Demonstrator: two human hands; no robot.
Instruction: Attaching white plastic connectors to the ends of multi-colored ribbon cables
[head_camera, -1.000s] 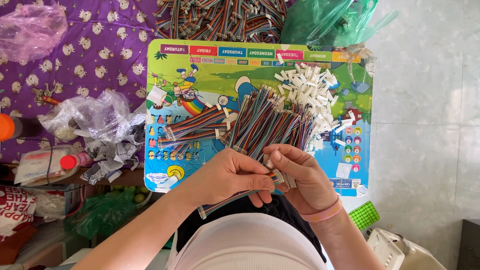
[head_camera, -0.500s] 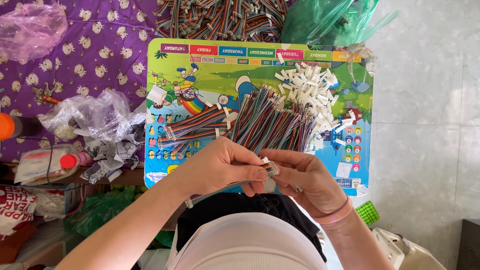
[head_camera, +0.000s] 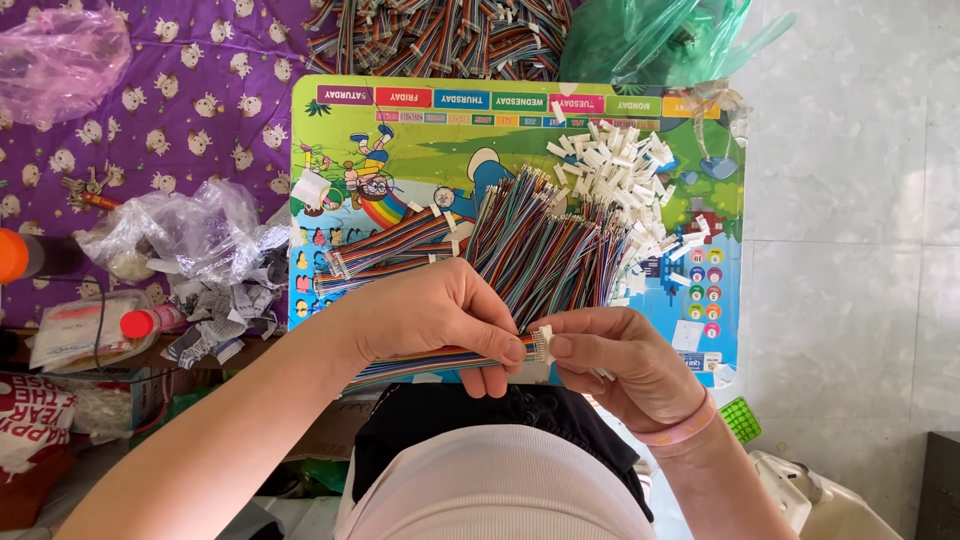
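right now the left hand pinches a rainbow ribbon cable; the right hand fingers grip a small white connector at its tip. likely risk: crooked wires could miss their slots; loose connectors crowd the desk.

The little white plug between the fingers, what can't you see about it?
Head view only:
- White plug: mostly covered by both thumbs; its slots are too small to make out.
- Rainbow wires: their middle is hidden under the left hand; whether the tips sit inside the plug can't be told.
- Right hand: its palm side faces away.
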